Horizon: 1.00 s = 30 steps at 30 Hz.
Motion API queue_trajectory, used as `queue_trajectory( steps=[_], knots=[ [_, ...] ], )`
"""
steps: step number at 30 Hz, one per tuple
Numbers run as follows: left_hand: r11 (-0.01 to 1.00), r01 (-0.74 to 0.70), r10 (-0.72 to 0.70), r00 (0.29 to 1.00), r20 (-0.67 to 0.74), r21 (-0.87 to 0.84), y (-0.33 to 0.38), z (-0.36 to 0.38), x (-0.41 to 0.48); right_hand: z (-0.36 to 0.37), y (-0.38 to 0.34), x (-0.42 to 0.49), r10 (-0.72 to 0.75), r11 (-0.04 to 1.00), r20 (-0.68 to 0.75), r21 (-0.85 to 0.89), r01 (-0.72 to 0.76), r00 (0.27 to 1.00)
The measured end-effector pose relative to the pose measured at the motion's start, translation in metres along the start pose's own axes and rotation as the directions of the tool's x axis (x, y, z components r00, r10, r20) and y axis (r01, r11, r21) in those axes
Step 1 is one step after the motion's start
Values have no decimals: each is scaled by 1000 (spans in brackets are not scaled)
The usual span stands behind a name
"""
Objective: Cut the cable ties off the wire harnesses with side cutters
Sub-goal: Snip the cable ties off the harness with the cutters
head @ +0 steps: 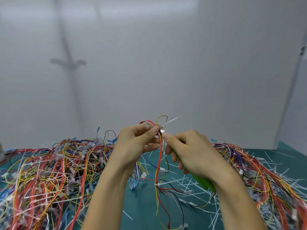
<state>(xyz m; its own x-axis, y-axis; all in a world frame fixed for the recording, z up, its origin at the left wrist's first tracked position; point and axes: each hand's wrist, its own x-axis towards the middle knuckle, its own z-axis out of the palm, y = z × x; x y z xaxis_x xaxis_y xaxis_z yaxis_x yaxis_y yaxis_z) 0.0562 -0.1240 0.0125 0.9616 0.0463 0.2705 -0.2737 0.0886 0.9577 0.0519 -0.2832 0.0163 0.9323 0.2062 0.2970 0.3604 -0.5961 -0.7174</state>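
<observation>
My left hand (134, 143) pinches a wire harness (157, 163) of red, yellow and black wires near its top, lifted above the table. A white cable tie (167, 124) sits on the bundle between my thumbs, its tail sticking up to the right. My right hand (191, 151) grips green-handled side cutters (203, 180), whose handles run down past my wrist. The cutter jaws are at the tie, mostly hidden by my fingers. A second white tie (157, 184) binds the harness lower down.
A large pile of tangled harnesses (46, 173) covers the green mat (142, 205) on the left. Another pile (265, 176) lies on the right. Several cut white tie pieces (191, 183) are scattered on the mat in the middle and right. A white wall stands behind.
</observation>
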Motion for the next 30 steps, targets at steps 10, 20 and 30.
queue_trajectory(
  steps=[10, 20, 30],
  knots=[
    [988, -93, 100, 994, -49, 121, -1, -1, 1, 4, -4, -1, 20, 1000, 12, -7, -20, 1000],
    [975, -149, 158, 987, -41, 165, 0, 1, 1, 6, -7, -1, 36, 999, -8, 7, -36, 999],
    [960, -157, 171, 984, -45, 232, -1, 1, 1, 9, -7, 0, 19, 1000, -56, -9, -19, 998]
  ],
)
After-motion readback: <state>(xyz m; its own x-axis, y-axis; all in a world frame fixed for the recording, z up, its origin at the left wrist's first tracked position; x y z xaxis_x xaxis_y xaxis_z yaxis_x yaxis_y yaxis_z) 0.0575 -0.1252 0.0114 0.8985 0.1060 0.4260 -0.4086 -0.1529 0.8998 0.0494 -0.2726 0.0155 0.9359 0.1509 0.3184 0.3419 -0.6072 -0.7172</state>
